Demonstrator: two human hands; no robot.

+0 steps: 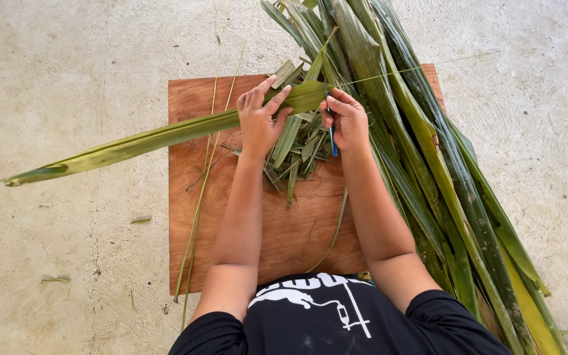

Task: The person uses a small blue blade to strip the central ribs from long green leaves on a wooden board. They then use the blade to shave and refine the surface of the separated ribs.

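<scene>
You're kneeling or sitting over a brown wooden board [231, 217] that lies flat on a pale, speckled concrete floor [67, 79]; no walls or furniture show, just floor all around the board. Your left hand [260, 118] rests on the board's upper middle, fingers spread and half open, pressing down on a long green leaf [165, 137]. That leaf lies across the board's top left part and sticks out well past its left edge, tip browned over the floor. Your right hand [346, 118], just right of the left one, is closed around a small blue-handled tool [332, 141], pinching the leaf's right end; the blade itself is hidden, can't tell its shape. Below both hands, in the board's upper centre, sits a heap of short green scraps [297, 154]. A thick bundle of long leaves [428, 171] runs diagonally over the board's right edge, from above its top down past its lower right corner. Thin pale strips [198, 197] trail down the board's left side onto the floor. A few stray bits lie on the floor left of the board.
</scene>
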